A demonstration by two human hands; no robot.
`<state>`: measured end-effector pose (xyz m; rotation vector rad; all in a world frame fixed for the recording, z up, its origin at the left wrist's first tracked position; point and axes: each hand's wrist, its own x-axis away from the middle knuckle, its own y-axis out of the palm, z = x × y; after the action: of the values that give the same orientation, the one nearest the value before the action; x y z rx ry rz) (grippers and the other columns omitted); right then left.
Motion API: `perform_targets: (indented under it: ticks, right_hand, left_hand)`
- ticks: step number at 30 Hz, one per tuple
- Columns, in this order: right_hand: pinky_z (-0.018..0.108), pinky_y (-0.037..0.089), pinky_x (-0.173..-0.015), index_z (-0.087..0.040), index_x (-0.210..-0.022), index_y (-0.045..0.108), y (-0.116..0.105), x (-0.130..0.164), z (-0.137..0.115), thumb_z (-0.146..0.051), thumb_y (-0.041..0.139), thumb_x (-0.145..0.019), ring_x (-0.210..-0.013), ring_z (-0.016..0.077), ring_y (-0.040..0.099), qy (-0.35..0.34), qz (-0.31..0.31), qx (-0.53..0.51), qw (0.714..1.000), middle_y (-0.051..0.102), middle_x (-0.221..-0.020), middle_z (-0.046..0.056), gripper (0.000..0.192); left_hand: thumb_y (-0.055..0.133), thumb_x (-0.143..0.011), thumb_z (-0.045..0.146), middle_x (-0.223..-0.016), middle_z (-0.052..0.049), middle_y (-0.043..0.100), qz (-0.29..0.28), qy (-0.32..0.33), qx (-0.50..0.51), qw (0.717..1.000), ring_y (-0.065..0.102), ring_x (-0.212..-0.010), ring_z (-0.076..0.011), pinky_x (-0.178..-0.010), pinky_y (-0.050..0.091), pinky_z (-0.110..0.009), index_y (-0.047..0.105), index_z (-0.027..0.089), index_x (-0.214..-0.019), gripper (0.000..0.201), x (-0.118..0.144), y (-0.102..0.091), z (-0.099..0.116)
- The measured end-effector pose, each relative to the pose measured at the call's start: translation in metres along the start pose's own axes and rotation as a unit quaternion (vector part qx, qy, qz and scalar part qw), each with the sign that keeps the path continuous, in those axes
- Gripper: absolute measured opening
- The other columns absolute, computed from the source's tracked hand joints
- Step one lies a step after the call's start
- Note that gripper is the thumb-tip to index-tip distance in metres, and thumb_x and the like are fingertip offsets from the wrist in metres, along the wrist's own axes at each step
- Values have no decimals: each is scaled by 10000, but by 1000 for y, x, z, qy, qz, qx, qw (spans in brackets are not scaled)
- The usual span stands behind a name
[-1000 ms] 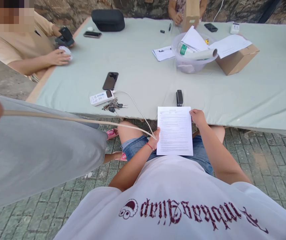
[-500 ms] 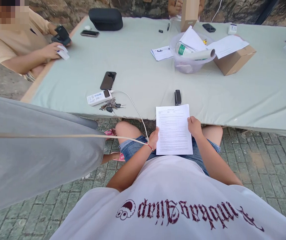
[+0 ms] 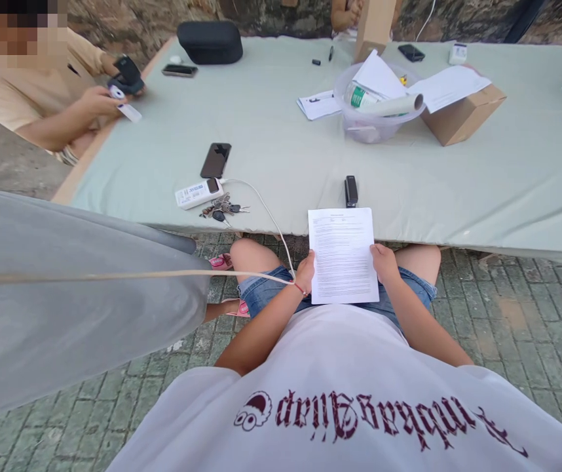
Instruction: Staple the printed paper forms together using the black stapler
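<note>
Printed text on the one sheet of paper (image 3: 344,255) staying too small to read, sheet lying over the lap at the table (image 3: 482,177) edge, left hand (image 3: 304,272) and right hand (image 3: 384,262) pinching its side edges, fingertips hiding underneath, one stapler (image 3: 350,191) lying just beyond, two phones nearby.

Matt white paper sheet (image 3: 343,255), grey cloth tabletop (image 3: 458,170)

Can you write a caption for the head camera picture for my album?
Both hands, left hand and right hand, hold a printed sheet over the lap, beside a table.
</note>
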<state>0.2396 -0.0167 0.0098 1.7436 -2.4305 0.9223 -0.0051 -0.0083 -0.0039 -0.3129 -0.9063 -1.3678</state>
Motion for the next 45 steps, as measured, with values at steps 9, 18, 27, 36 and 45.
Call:
perform_targets:
  ticks: [9, 18, 27, 36, 45]
  right_hand:
    - [377, 581, -725, -234, -809, 619, -10, 6, 12, -529, 618, -733, -800, 261, 700, 95, -42, -150, 983, 722, -812, 76, 304]
    - [349, 545, -701, -230, -788, 619, -31, 1, 13, -488, 654, -715, -735, 220, 654, 64, -41, -157, 985, 689, -776, 35, 270]
    - [303, 474, -597, -233, -749, 600, -9, 5, 23, -581, 678, -742, -669, 180, 563, 45, 18, -160, 986, 615, -692, -4, 357]
    - [309, 480, -629, -228, -725, 619, -1, -1, 18, -530, 715, -692, -687, 173, 567, 43, 61, -226, 971, 625, -709, -4, 319]
    - [360, 549, -652, -241, -763, 598, 7, -1, 22, -537, 713, -671, -743, 234, 662, 82, 34, -246, 965, 683, -744, 38, 331]
  left_hand:
    - [721, -891, 511, -926, -95, 795, -50, 24, -9, 998, 745, -958, -243, -965, 551, -393, 727, 163, -921, 349, -4, 6, 21]
    - [577, -971, 521, -993, -82, 761, -75, 161, -67, 982, 708, -999, -232, -925, 530, -368, 664, 190, -996, 344, -29, 33, 66]
    - [570, -990, 554, -1083, -115, 722, -79, 267, -132, 951, 655, -1104, -271, -1066, 467, -452, 662, 189, -965, 377, -47, 44, 51]
    - [565, -966, 625, -1006, -103, 743, -134, 272, -172, 937, 674, -990, -256, -974, 510, -431, 702, 190, -916, 458, -35, 21, 45]
    - [552, -956, 661, -888, -51, 703, -93, 269, -210, 935, 639, -884, -215, -880, 508, -370, 639, 206, -857, 473, -33, -4, 14]
